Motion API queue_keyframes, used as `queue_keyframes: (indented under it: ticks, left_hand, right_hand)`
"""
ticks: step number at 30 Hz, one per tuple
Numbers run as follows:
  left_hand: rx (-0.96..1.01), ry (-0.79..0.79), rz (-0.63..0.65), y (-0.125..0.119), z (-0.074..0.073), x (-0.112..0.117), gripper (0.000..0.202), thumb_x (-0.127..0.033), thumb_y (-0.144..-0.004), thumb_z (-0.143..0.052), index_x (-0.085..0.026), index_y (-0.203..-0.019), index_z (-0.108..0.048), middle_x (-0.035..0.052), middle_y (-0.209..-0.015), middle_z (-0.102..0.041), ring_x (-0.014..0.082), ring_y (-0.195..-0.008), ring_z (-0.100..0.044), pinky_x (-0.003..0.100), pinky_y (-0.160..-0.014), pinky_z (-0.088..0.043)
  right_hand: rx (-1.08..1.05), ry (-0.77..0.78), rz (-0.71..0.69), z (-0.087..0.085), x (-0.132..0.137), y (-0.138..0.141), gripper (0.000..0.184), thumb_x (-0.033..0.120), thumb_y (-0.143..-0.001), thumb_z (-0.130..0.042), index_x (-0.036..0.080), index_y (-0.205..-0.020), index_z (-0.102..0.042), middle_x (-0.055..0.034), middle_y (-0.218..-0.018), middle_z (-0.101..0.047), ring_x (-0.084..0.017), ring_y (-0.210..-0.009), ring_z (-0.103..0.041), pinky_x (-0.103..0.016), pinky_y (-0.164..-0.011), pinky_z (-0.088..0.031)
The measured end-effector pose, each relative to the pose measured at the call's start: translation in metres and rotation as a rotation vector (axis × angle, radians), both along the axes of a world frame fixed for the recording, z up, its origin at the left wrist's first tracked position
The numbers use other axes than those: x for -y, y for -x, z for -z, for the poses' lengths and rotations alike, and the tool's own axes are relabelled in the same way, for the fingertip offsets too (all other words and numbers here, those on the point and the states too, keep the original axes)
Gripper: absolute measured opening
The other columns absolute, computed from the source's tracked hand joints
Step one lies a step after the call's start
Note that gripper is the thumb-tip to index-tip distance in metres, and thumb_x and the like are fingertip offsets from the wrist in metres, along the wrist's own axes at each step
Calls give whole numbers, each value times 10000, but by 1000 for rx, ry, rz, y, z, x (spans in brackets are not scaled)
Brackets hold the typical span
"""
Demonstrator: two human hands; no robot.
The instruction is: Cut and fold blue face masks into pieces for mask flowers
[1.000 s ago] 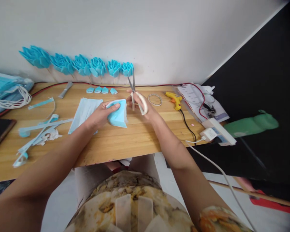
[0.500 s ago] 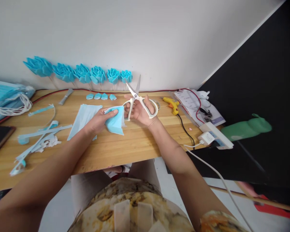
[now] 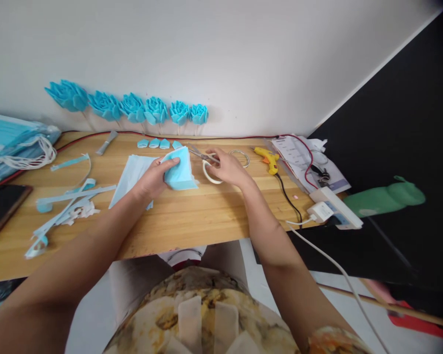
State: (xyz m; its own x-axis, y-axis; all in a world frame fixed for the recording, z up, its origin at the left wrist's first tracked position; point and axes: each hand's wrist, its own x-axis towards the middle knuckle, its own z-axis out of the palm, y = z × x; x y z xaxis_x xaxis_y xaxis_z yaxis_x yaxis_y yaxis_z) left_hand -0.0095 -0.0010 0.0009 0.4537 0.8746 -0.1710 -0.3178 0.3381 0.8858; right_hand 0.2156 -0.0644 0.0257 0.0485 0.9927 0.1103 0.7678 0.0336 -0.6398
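My left hand [image 3: 153,179] pinches a folded piece of blue face-mask fabric [image 3: 180,172] and holds it just above the wooden table [image 3: 192,216]. My right hand [image 3: 227,168] rests on white-handled scissors [image 3: 205,162] that lie flat on the table, blades pointing left toward the fabric. A flat pale-blue mask sheet [image 3: 131,177] lies under my left wrist. Several small blue folded petals [image 3: 158,143] sit in a row behind it. Several finished blue fabric flowers [image 3: 133,105] lean against the wall.
A yellow glue gun [image 3: 268,158] with a black cord, papers and keys [image 3: 310,162], and a white power strip [image 3: 335,204] lie at the right. A wire ring [image 3: 239,156] sits behind my right hand. Mask strips and scraps [image 3: 64,201], a mask pack [image 3: 15,142] and a dark tablet [image 3: 0,206] are at the left.
My right hand has lowered the scissors from the air, blades up, down flat onto the table. My left hand kept hold of the blue fabric and shifted slightly.
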Motion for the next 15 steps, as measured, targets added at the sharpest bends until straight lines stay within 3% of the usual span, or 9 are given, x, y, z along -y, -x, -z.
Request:
queue_keyframes:
  ticks: [2, 5, 8, 11, 15]
  left_hand:
    - [13, -2, -8, -1, 2, -2, 439, -395, -535, -935, -153, -829, -717, 23, -739, -711, 143, -612, -625, 243, -584, -544]
    - [30, -33, -35, -2, 5, -3, 436, -397, -542, -934, -156, -825, -706, 7, -725, -688, 130, -610, -606, 238, -592, -537]
    - [2, -105, -24, -3, 5, 0, 442, -439, -571, -929, -153, -817, -698, -2, -711, -665, 126, -607, -589, 242, -592, -515]
    - [-84, -210, 42, -3, 1, 5, 459, -506, -608, -913, -151, -808, -702, 1, -707, -664, 131, -608, -580, 248, -588, -492]
    - [-188, -366, 101, -1, -6, 10, 467, -575, -653, -866, -160, -823, -735, 16, -729, -691, 147, -628, -583, 248, -568, -452]
  right_hand:
    - [268, 27, 53, -5, 8, 2, 466, 290, -878, -627, 174, -1329, -635, -136, -1147, -764, -304, -1050, -689, -403, -883, -477]
    - [432, 131, 27, -18, 28, 4, 404, 297, -892, -625, 192, -1277, -688, -133, -1099, -782, -307, -986, -709, -372, -800, -463]
    - [552, 287, -39, -33, 50, 5, 291, 392, -921, -635, 210, -1090, -787, -120, -971, -795, -320, -906, -719, -385, -760, -471]
    - [515, 42, 27, -43, 56, 14, 368, 398, -968, -582, 196, -1220, -758, -138, -1106, -790, -332, -1021, -716, -429, -852, -508]
    - [234, -237, -186, -43, 36, 37, 461, 397, -965, -596, 242, -1396, -645, -90, -1384, -702, -286, -1227, -656, -439, -1030, -494]
